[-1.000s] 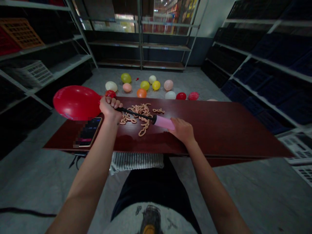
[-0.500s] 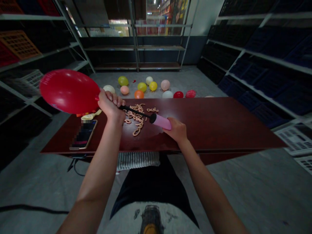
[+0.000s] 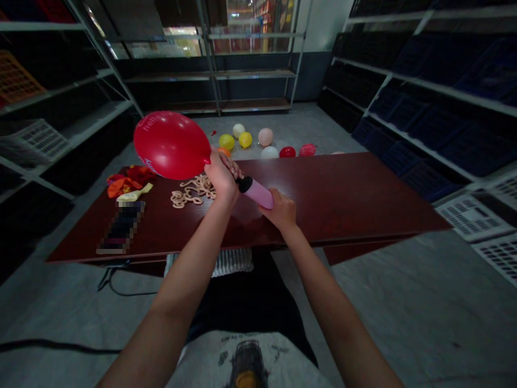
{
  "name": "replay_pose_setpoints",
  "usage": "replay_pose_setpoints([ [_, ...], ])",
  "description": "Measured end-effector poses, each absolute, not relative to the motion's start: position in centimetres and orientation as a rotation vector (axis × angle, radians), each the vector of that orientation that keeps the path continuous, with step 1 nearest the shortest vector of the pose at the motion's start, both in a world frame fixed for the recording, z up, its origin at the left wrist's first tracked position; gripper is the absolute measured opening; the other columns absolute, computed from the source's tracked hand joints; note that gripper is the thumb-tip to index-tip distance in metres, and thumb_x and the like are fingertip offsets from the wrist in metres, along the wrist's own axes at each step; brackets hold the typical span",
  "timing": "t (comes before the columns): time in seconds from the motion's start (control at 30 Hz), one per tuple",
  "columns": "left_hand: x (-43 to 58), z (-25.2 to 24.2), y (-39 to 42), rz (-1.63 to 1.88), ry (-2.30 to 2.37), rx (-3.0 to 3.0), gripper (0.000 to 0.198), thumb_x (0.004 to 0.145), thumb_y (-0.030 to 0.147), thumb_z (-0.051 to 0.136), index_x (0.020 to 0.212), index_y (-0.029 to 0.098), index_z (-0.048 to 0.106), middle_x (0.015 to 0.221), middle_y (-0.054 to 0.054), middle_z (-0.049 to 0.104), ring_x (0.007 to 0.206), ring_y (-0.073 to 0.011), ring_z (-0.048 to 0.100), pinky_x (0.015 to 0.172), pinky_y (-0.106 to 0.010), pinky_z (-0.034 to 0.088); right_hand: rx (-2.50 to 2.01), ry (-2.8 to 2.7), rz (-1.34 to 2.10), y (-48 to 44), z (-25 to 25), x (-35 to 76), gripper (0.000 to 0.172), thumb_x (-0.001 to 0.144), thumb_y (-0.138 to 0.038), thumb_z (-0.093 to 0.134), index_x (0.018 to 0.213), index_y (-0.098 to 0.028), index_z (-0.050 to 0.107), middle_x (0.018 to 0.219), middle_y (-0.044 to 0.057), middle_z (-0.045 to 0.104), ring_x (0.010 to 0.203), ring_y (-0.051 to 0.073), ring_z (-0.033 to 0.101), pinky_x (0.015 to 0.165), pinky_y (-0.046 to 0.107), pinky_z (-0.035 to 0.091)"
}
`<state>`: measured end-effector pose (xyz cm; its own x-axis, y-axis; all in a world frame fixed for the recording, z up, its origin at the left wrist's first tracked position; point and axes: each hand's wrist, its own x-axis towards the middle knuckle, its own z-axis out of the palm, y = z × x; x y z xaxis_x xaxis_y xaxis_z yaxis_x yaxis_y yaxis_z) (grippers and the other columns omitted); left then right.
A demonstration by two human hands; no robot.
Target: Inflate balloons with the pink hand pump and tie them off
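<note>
A red inflated balloon (image 3: 173,145) with printed lettering bulges out to the left of my left hand (image 3: 222,175). That hand is closed around the balloon's neck and the black nozzle end of a hand pump, so the join between them is hidden. My right hand (image 3: 280,210) grips the far end of the pump's pink barrel (image 3: 259,194). The black cap of the barrel sits right against my left hand, with hardly any rod showing. Below the balloon lies a heap of beige uninflated balloons (image 3: 197,188) on the dark red table (image 3: 343,199).
At the table's left lie orange and red uninflated balloons (image 3: 127,183), a pale yellow one (image 3: 135,193) and a phone (image 3: 121,226). Several inflated balloons (image 3: 265,136) rest on the floor beyond. Shelves with crates (image 3: 428,118) line both sides, and a grey ribbed cushion (image 3: 232,262) is under the table's edge.
My left hand and the balloon have moved right toward my right hand. The pump's black rod, long in sight before, is now pushed into the barrel. The view has shifted slightly.
</note>
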<state>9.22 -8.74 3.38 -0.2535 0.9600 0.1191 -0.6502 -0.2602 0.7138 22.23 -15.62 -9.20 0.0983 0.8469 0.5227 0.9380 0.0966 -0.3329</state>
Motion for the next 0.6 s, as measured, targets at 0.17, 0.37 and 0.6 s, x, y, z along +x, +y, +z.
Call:
replay_pose_setpoints([
  [0.17,7.8,3.0,-8.0,1.765,0.635,0.616,0.050,0.106,0.030,0.036,0.058,0.022,0.027,0.041,0.007,0.022,0.029,-0.0085,0.023,0.034,-0.024,0.020,-1.762,-1.780,-0.253,-15.4,-9.2,22.0,0.040,0.081,-0.044,0.066,0.110,-0.017,0.064,0.093,0.008,0.076,0.081,0.022,0.069,0.063,0.029,0.036],
  [0.37,4.7,1.8,-8.1,1.727,0.711,0.411,0.048,0.104,0.024,0.034,0.057,0.020,0.024,0.041,0.007,0.022,0.031,-0.0081,0.023,0.036,-0.025,0.021,-1.758,-1.937,-0.317,-15.4,-9.1,21.1,0.035,0.087,-0.045,0.060,0.109,-0.018,0.065,0.093,0.008,0.074,0.081,0.020,0.066,0.064,0.029,0.034],
  [0.6,1.0,0.7,-8.1,1.744,0.715,0.314,0.051,0.105,0.032,0.036,0.057,0.021,0.023,0.043,0.007,0.023,0.033,-0.0088,0.023,0.038,-0.025,0.022,-1.719,-2.103,-0.355,-15.3,-9.1,20.7,0.041,0.091,-0.049,0.054,0.116,-0.018,0.064,0.096,0.010,0.073,0.083,0.023,0.065,0.065,0.030,0.035],
])
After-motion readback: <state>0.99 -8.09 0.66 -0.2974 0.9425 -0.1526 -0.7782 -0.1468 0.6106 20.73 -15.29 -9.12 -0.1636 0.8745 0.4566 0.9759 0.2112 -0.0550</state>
